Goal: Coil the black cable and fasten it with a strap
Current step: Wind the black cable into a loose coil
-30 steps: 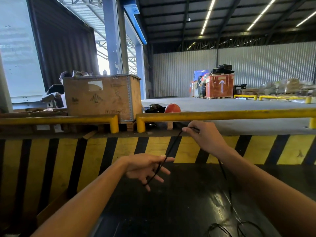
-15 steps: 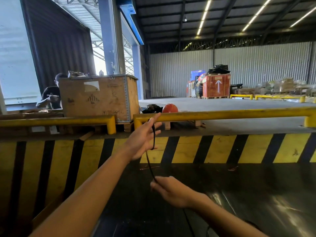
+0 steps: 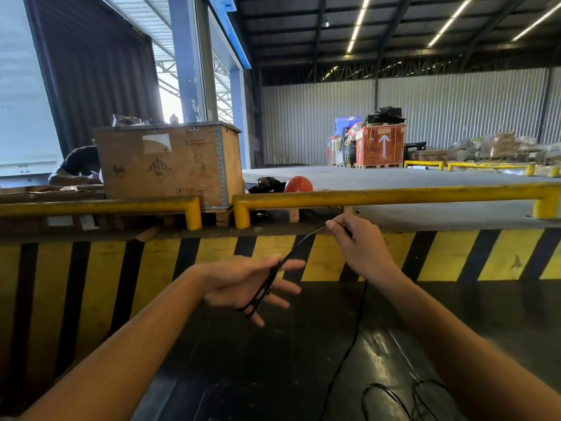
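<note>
A large brown plywood crate is sitting behind a yellow steel guard rail at far left. Nearer, the left hand is spreading its fingers wide, with several loops of the thin black cable lying wound across the palm. The cable is stretching up and right to the right hand, which is pinching it between thumb and fingers, then trailing down onto the glossy black floor.

striped wall and yellow rail block ahead; dark floor below open.
</note>
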`<state>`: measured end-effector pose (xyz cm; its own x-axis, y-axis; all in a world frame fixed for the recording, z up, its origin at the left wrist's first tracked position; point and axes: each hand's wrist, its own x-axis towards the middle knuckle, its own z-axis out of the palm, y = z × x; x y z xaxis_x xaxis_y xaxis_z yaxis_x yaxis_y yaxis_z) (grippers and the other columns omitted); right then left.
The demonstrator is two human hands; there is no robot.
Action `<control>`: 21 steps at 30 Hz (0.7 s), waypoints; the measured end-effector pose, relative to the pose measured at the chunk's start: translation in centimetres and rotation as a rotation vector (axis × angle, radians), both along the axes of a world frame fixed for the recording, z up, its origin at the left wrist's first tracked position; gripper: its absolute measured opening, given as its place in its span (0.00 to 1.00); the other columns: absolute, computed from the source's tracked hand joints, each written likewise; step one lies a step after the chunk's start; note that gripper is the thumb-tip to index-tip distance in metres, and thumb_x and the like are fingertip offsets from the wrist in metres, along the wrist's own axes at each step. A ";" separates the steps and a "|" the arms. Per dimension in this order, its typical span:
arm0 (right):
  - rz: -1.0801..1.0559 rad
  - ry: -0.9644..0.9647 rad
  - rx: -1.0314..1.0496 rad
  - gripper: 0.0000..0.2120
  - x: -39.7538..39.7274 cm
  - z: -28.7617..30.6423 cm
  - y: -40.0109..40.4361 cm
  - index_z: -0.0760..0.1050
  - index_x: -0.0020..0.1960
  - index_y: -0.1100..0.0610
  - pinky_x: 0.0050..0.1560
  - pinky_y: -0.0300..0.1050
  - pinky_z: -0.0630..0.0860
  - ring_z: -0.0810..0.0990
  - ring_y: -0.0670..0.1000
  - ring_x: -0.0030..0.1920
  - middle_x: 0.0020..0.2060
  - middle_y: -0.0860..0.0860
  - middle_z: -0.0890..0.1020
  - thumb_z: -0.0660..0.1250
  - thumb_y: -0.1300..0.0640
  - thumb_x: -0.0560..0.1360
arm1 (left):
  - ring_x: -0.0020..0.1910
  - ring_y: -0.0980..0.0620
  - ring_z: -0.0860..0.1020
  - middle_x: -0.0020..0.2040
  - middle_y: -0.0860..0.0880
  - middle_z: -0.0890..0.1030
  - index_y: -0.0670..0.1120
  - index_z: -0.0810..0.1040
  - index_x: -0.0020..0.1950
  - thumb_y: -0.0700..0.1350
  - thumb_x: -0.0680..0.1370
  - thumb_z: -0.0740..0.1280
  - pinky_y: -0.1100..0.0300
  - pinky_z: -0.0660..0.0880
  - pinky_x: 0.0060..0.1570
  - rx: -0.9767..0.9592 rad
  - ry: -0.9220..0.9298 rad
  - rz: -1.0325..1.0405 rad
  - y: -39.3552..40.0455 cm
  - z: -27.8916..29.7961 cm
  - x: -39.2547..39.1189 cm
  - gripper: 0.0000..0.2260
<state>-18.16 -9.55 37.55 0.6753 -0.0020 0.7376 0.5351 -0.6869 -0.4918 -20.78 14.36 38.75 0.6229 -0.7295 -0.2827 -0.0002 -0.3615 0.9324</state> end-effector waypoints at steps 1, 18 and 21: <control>-0.013 0.008 0.033 0.06 -0.1 -0.3 0.3 0.75 0.46 0.48 0.33 0.34 0.67 0.75 0.40 0.36 0.34 0.40 0.76 0.60 0.50 0.79 | 0.69 0.42 0.69 0.70 0.48 0.71 0.66 0.69 0.66 0.61 0.77 0.53 0.31 0.64 0.63 -0.110 0.042 -0.036 -0.3 0.5 -0.4 0.18; 0.481 0.366 -0.187 0.08 -4.7 0.2 0.6 0.77 0.48 0.51 0.39 0.38 0.73 0.76 0.40 0.35 0.35 0.46 0.77 0.59 0.54 0.79 | 0.67 0.44 0.68 0.67 0.47 0.72 0.52 0.68 0.69 0.55 0.82 0.52 0.48 0.63 0.65 0.345 -0.805 0.450 0.8 1.6 0.9 0.18; 0.478 0.241 0.161 0.09 -4.0 2.6 -1.8 0.79 0.46 0.51 0.28 0.38 0.66 0.69 0.42 0.26 0.26 0.45 0.73 0.60 0.53 0.79 | 0.62 0.46 0.72 0.66 0.46 0.73 0.56 0.70 0.68 0.62 0.77 0.54 0.51 0.69 0.60 0.417 -0.519 0.278 1.1 1.1 -0.1 0.22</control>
<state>-22.20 -11.31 40.18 0.7782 0.2458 0.5779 0.6280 -0.3019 -0.7173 -20.85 15.49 39.86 0.8992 -0.4206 -0.1204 -0.2621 -0.7382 0.6216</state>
